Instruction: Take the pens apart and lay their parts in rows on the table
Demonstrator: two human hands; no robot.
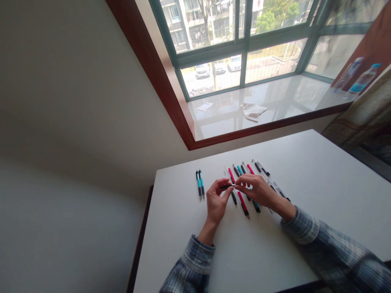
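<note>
Over the white table (183, 240), my left hand (216, 203) is closed around a short black pen barrel (225, 186). Thumb and fingers of my right hand (255, 189) pinch its light-coloured tip end (233, 185), so both hands meet on the same piece. Pen parts lie beneath and around the hands, among them a red barrel (241, 200) with a black grip, a teal-and-black piece (255, 206) and a black piece (233, 198). My right hand partly covers several of them. Left of my hands, two teal-and-black pens (199, 184) lie side by side, whole.
More pen parts, such as a black-and-clear piece (263, 168), lie beyond and right of my right hand. A window sill (220, 118) behind the table holds a crumpled white cloth (253, 111) and plastic bottles (363, 81). A wall (76, 142) stands on the left.
</note>
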